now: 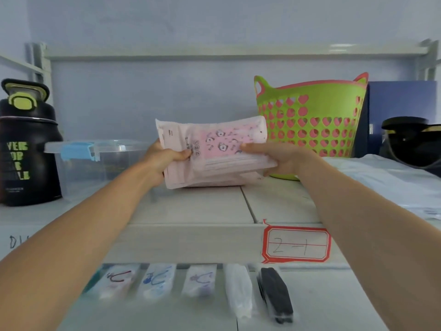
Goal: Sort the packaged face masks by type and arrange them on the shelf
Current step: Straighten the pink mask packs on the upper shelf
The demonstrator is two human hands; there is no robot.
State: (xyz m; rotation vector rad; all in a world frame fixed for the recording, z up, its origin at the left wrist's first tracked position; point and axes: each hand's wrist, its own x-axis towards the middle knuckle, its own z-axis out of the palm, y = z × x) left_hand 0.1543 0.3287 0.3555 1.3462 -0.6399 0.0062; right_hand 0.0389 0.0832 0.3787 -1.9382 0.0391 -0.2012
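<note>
While both hands hold the stack of pink packaged face masks with small cartoon prints [214, 151], it stands on its lower edge on the pale grey shelf [198, 209], a bit tilted back. The left hand [164, 158] has its fingers and thumb curled round the left end of the packs. The right hand [269, 156] grips the right end the same way, thumb on the front. Just behind on the right sits a green plastic basket with pink heart holes [312, 118]. A clear plastic box with a blue clip [95, 161] is on the left, next to a black bottle with a green lid [26, 144]. Lower down, a row of other wrapped masks [200, 280] lies on a lower level, white ones and a black one. To do this step well, I think the hands should tap the packs level so the edges line up, then lay the pile down flat and let go softly. The packs look slippery, so one could slide out if the grip gets loose.
</note>
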